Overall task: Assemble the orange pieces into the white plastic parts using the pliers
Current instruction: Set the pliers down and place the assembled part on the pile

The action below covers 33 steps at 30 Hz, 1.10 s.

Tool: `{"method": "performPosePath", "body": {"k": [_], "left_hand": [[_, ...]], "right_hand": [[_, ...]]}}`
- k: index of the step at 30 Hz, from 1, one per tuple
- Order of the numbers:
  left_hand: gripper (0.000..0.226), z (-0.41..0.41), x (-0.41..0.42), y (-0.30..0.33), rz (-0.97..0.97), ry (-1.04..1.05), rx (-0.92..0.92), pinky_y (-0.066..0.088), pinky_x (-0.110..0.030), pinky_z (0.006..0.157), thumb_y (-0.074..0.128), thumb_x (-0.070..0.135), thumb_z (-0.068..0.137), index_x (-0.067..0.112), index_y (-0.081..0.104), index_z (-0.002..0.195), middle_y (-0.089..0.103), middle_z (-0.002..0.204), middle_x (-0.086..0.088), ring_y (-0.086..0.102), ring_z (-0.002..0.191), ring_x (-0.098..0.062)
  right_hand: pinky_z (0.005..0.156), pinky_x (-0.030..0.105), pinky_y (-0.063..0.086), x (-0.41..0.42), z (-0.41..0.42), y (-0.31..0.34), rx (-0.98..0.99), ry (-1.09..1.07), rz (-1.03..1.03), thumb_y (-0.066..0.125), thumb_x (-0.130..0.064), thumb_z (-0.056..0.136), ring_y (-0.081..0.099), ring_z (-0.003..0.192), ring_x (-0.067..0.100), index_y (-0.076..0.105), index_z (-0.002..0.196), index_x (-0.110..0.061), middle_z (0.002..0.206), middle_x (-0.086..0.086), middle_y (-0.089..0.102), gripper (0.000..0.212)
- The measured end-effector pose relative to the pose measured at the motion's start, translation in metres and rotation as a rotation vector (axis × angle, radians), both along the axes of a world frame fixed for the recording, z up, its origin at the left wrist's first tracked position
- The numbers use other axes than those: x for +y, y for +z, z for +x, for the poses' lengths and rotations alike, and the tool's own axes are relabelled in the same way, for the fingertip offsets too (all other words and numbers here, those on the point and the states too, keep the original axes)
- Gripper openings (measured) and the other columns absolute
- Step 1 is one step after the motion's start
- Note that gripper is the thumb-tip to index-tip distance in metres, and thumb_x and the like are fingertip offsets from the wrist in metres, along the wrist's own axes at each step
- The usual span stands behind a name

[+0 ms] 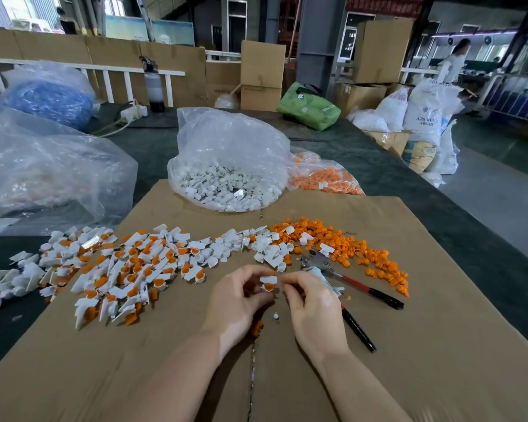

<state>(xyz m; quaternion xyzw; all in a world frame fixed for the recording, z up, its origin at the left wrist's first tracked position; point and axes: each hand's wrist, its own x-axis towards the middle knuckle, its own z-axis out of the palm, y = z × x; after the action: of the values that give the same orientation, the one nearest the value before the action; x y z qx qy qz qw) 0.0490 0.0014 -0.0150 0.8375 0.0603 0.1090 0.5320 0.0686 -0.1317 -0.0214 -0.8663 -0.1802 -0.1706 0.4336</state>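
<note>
I take the cardboard sheet (378,345) as my landmark and read across it. At its left edge, spilling partly off onto the dark table, lies the finished pile (110,269): white parts with orange already seated in them, I judge set there to stay apart from loose stock. Beyond the sheet's far edge stands the open bag of white parts (226,184), its mouth turned toward me for easy reaching.

Near the sheet's middle, my left hand (237,296) has its fingers curled round a white part (269,283) with an orange piece showing in its cup; it is lifted just above the cardboard. My right hand (310,300) meets it from the other side, fingertips pinching at the same part, I think to steady or align the orange insert before pressing.

Just right of that hand the pliers (345,278) lie on the sheet, handles splayed toward me, touched by neither hand. Further right along the sheet's far half sits the loose heap of orange pieces (348,245), with the bag of orange pieces (323,178) behind the sheet's far right edge.
</note>
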Motion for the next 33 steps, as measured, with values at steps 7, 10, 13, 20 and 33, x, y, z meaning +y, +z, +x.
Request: {"method": "performPosePath", "body": {"k": [7, 10, 13, 20, 33], "left_hand": [[0.032, -0.002, 0.000, -0.002, 0.045, -0.017, -0.027, 0.041, -0.004, 0.067, 0.074, 0.010, 0.078, 0.032, 0.065, 0.100, 0.066, 0.088, 0.012, 0.057, 0.079, 0.002], [0.031, -0.001, 0.000, -0.002, 0.058, -0.024, -0.030, 0.041, -0.003, 0.069, 0.074, 0.011, 0.078, 0.031, 0.065, 0.100, 0.066, 0.091, 0.013, 0.057, 0.081, 0.003], [0.030, 0.000, -0.001, -0.002, 0.077, -0.030, -0.037, 0.040, -0.003, 0.070, 0.074, 0.012, 0.078, 0.032, 0.064, 0.099, 0.065, 0.091, 0.014, 0.057, 0.083, 0.003], [0.028, 0.000, -0.001, -0.005, 0.056, 0.007, -0.034, 0.040, -0.003, 0.067, 0.073, 0.016, 0.080, 0.031, 0.062, 0.102, 0.064, 0.088, 0.010, 0.057, 0.081, 0.000], [0.019, -0.003, 0.016, -0.006, 0.181, 0.273, -0.010, 0.029, -0.016, 0.083, 0.057, 0.011, 0.092, 0.024, 0.062, 0.104, 0.047, 0.101, 0.005, 0.044, 0.097, -0.009]], "right_hand": [[0.074, 0.010, 0.044, 0.001, -0.002, 0.001, -0.089, 0.064, -0.056, 0.065, -0.001, 0.083, 0.056, 0.083, 0.003, 0.071, 0.090, -0.010, 0.088, -0.006, 0.064, 0.013], [0.076, 0.013, 0.045, 0.001, -0.003, 0.001, -0.108, 0.088, -0.083, 0.066, -0.001, 0.083, 0.057, 0.085, 0.006, 0.072, 0.090, -0.010, 0.088, -0.004, 0.065, 0.013], [0.078, 0.014, 0.045, 0.002, -0.002, 0.001, -0.099, 0.100, -0.105, 0.065, -0.002, 0.084, 0.058, 0.088, 0.008, 0.072, 0.090, -0.011, 0.089, -0.003, 0.064, 0.012], [0.078, 0.013, 0.044, 0.002, -0.001, 0.000, -0.094, 0.064, -0.120, 0.063, -0.010, 0.088, 0.057, 0.089, 0.007, 0.071, 0.094, -0.011, 0.091, -0.004, 0.064, 0.010], [0.074, 0.002, 0.033, -0.007, 0.003, -0.002, 0.049, -0.151, 0.022, 0.055, -0.009, 0.092, 0.051, 0.084, 0.003, 0.067, 0.091, -0.016, 0.085, -0.014, 0.058, 0.014]]}}
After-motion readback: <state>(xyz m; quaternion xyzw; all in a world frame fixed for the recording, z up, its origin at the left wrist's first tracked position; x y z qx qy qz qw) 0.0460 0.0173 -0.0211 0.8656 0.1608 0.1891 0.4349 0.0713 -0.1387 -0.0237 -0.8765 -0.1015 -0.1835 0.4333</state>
